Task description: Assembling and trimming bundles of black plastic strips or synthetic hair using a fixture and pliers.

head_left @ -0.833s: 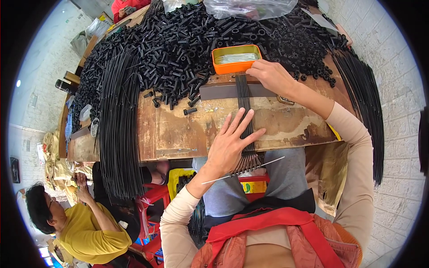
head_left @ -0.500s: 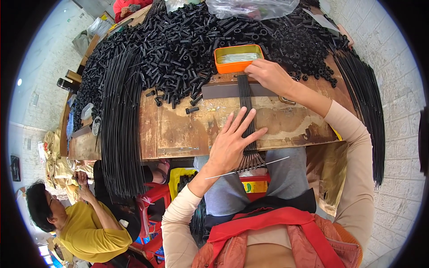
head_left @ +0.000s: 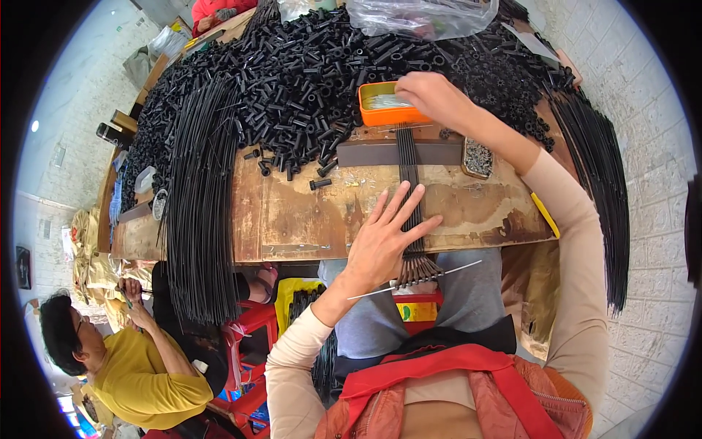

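One orange tray (head_left: 386, 102) sits above the centre of the frame; the right hand (head_left: 433, 99) rests on its right edge, fingers curled, their grip hidden. The left hand (head_left: 387, 238) lies flat with five fingers spread on one bundle of black rods (head_left: 409, 172) at mid-frame. The black tubes (head_left: 307, 73) in the heap above are too many to count. One person in yellow (head_left: 139, 373) sits lower left, partly cut off.

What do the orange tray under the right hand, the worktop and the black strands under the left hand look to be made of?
Orange tray: probably plastic, with an even, bright colour and smooth moulded walls. Worktop: wood, with brown boards, visible grain and a worn, stained, matt surface. Black strands: thin, straight and slightly glossy, likely coated wire or plastic rod; the view cannot settle which. The left hand presses them flat, and the right hand rests at the tray.
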`<act>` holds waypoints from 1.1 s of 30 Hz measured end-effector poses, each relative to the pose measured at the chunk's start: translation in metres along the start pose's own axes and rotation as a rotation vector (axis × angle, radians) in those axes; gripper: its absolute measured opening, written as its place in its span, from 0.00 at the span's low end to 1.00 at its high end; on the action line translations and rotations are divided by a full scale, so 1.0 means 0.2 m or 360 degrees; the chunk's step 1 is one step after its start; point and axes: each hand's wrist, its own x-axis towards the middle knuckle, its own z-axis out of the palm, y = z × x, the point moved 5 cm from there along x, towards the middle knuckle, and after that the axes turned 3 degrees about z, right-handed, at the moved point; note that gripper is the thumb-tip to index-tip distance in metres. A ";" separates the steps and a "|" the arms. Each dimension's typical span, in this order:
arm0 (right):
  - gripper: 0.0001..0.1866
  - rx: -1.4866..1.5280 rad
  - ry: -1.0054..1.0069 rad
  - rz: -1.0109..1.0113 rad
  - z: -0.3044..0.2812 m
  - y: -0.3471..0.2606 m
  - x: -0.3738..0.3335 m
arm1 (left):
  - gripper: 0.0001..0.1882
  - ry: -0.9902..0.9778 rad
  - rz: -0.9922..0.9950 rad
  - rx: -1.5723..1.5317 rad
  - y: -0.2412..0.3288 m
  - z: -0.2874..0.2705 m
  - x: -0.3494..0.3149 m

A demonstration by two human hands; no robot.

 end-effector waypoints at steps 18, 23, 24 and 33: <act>0.12 -0.0220 -0.0382 0.0076 -0.08 -0.11 -0.16 | 0.42 -0.0018 0.0051 -0.0069 0.08 -0.06 -0.09; 0.15 -0.0137 -0.0367 0.0053 -0.04 -0.13 -0.36 | 0.44 0.0109 0.0032 -0.0113 0.07 -0.04 -0.09; 0.16 -0.0193 -0.0409 0.0091 -0.04 -0.13 -0.38 | 0.44 0.0119 0.0038 -0.0085 0.07 -0.03 -0.09; 0.17 -0.0280 -0.0470 0.0064 -0.03 -0.11 -0.39 | 0.45 0.0125 0.0038 -0.0080 0.07 -0.02 -0.09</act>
